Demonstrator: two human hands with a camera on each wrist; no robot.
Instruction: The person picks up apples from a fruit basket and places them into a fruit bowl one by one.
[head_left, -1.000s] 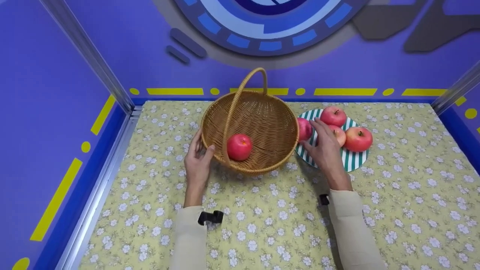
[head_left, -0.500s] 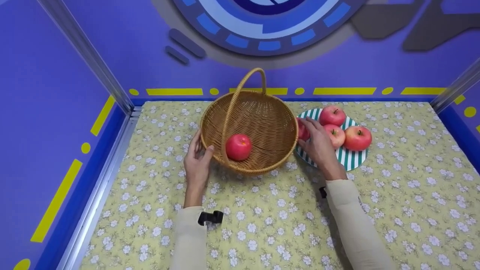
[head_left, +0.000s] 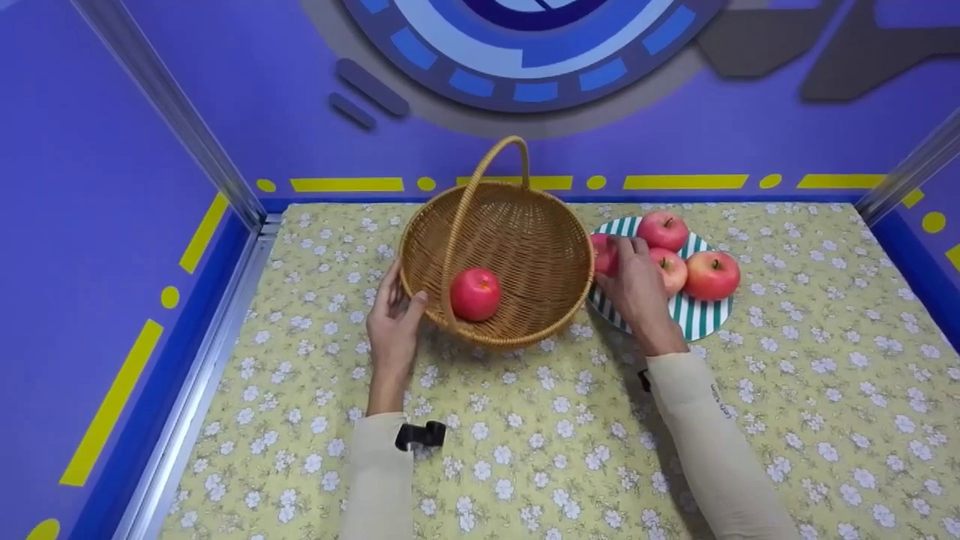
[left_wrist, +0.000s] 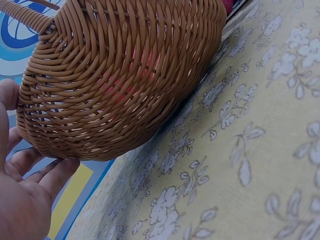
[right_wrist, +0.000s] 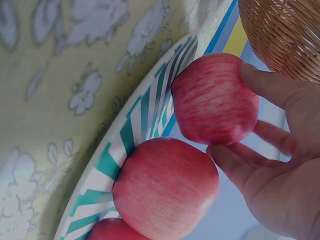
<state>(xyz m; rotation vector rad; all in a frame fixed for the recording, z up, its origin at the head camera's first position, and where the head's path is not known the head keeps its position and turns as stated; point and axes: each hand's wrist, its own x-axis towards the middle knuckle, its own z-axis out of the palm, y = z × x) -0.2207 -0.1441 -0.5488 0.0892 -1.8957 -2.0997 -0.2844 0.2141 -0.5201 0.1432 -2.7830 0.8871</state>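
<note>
A brown wicker basket [head_left: 536, 255] with an arched handle stands on the table. One red apple [head_left: 478, 295] lies inside it, showing through the weave in the left wrist view. My left hand [head_left: 393, 335] holds the basket's left side, thumb at the rim and fingers against the outer wall. On the right, my right hand [head_left: 637, 292] grips another red apple [right_wrist: 215, 100] between thumb and fingers, at the left part of a green-and-white striped plate [head_left: 697, 322]. Three more apples share the plate: one at the back [head_left: 663, 230], one in the middle [head_left: 673, 270], one at the right [head_left: 712, 275].
A yellow floral cloth [head_left: 525, 457] covers the table. Behind it rises a blue printed wall [head_left: 262, 97], and a metal frame rail [head_left: 202, 352] runs down the left side. The basket's right rim stands close beside the plate.
My right hand has moved slightly left and closed its fingers around the leftmost apple on the plate. My left hand and the basket have stayed in place.
</note>
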